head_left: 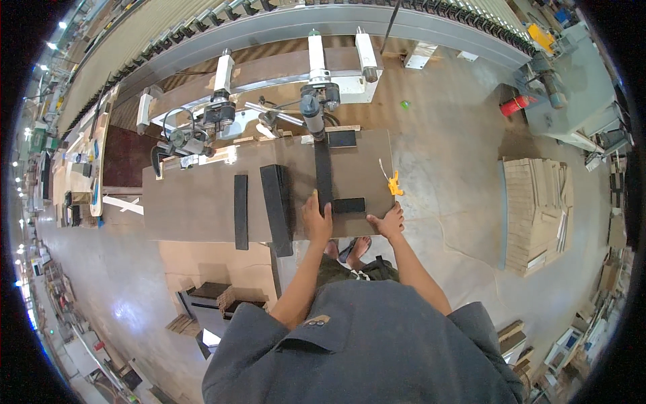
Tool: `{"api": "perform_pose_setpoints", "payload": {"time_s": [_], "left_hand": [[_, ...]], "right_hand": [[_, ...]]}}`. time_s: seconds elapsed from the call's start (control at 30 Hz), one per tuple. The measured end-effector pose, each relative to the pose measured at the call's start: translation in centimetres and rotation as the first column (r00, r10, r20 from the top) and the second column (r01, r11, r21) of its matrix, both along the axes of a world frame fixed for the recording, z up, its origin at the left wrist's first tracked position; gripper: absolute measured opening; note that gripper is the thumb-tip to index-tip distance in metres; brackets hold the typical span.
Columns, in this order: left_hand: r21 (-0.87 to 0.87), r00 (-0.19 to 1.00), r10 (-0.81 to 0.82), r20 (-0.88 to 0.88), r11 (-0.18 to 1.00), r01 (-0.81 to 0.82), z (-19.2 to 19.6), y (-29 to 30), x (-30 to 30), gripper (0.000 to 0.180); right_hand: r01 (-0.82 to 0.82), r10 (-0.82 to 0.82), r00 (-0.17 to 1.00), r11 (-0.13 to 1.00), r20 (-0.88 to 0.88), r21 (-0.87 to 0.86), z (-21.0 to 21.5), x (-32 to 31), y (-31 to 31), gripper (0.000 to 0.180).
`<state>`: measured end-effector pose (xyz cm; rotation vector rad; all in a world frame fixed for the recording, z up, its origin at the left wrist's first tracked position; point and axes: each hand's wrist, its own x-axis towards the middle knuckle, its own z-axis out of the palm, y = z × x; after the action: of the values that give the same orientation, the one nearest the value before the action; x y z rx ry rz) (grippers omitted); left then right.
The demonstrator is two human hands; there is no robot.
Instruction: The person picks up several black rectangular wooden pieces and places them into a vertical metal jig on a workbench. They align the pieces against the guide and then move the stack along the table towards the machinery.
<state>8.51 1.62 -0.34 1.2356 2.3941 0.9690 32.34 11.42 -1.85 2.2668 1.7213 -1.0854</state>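
Note:
A long black strip [324,172] lies on the brown board-topped table [195,202], its far end under the upright grey cylinder of a clamp-like machine head [311,116]. My left hand [317,219] grips the near end of this strip, thumb on it and a finger along its left edge. At the table's near right corner rests my right hand [389,221], fingers spread over the edge and thumb pointing left. Between the hands sits a short black block [349,205]. Another short black block [342,139] is at the far edge, right of the machine head.
Two more long black pieces, a narrow strip [241,212] and a wider bar [276,210], lie to the left. A yellow spring clamp [395,183] is on the right edge. Stacked cardboard [536,215] stands on the floor at right, with a fire extinguisher [516,105] beyond.

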Motion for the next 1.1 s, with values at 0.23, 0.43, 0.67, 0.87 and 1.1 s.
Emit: {"api": "perform_pose_setpoints", "payload": {"time_s": [0.23, 0.43, 0.67, 0.87, 1.1], "left_hand": [[0.068, 0.986, -0.160, 0.053, 0.985, 0.156, -0.8, -2.8, -1.9, 0.072], [-0.007, 0.992, -0.086, -0.089, 0.996, 0.086, -0.9, -2.1, -1.2, 0.070], [0.023, 0.996, -0.031, -0.083, 0.999, 0.033, -3.7, -2.8, -0.7, 0.069], [-0.033, 0.987, -0.044, -0.155, 0.999, 0.039, -3.1, -2.7, -0.5, 0.069], [-0.037, 0.993, -0.054, -0.106, 0.998, 0.051, -2.2, -3.0, -0.9, 0.063]], "right_hand": [[-0.016, 0.016, 1.000, 1.000, 0.011, -0.026, 0.3, -1.1, 0.1, 0.148], [-0.021, 0.022, 1.000, 0.997, 0.013, -0.077, -1.5, 0.1, -0.5, 0.163], [-0.040, 0.041, 0.999, 0.998, 0.015, -0.049, -0.7, -0.5, 0.2, 0.151], [0.024, -0.023, 0.999, 0.999, 0.023, -0.039, 0.0, -0.9, -0.2, 0.145], [0.025, -0.023, 0.999, 0.999, 0.029, -0.041, -0.2, -1.2, -0.2, 0.145]]}}
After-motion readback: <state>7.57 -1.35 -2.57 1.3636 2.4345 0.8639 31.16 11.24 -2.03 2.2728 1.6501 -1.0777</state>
